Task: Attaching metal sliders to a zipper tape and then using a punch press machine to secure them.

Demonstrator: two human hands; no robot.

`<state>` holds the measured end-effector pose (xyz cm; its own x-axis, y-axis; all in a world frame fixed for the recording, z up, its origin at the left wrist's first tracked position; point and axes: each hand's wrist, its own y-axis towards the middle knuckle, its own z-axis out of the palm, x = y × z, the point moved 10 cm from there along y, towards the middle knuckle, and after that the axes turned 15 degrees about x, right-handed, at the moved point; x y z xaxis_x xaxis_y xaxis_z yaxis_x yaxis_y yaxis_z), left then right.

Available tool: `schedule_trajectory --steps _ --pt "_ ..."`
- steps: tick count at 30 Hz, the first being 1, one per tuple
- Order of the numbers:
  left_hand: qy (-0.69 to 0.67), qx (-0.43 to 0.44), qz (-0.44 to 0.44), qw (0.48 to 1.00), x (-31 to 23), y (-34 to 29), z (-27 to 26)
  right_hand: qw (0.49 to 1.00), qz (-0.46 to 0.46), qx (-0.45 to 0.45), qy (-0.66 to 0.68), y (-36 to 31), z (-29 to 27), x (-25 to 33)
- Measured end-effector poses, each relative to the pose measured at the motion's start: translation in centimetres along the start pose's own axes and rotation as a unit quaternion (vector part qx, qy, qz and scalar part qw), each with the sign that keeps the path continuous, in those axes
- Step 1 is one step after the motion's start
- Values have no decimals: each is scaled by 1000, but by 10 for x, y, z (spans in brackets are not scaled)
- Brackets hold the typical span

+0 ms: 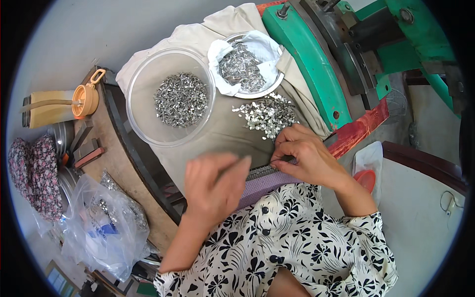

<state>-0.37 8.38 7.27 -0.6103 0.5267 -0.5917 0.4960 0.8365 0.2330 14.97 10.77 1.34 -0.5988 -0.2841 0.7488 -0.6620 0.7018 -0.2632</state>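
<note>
My left hand (213, 185) hovers over the near edge of the cloth-covered work surface, smeared by motion, so its grip cannot be made out. To its right, my right hand (304, 153) has thumb and fingers pinched together at the end of a narrow, toothed metal strip (261, 172). Whatever lies between those fingertips is hidden. Just beyond this hand is a loose pile of small shiny metal pieces (269, 115). A clear round plastic tub (140, 116) farther left holds many small metal parts. Behind the pile, a cloth-lined metal bowl (273, 85) contains thin silvery pieces.
A green machine (309, 64) with dark metal blocks stands at the far right, beside a red-painted edge (361, 128). On the left, a brown bench (116, 171) carries a clear plastic bag (106, 242) of metal parts and an orange cup-like container (85, 101). Purple checked cloth (267, 187) borders my lap.
</note>
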Motion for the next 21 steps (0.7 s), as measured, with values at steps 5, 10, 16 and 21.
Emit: schedule_trajectory --steps 5,10,16,21 --pt "72 83 25 994 -17 -40 33 1000 -3 6 14 1 1 -1" --pt "167 132 40 976 -20 -49 54 1000 3 2 21 2 2 -5" --pt "202 139 23 969 -17 -48 61 1000 -9 -7 8 0 1 -3" --pt "176 153 3 972 -13 -44 64 1000 -16 -14 7 0 0 -2"
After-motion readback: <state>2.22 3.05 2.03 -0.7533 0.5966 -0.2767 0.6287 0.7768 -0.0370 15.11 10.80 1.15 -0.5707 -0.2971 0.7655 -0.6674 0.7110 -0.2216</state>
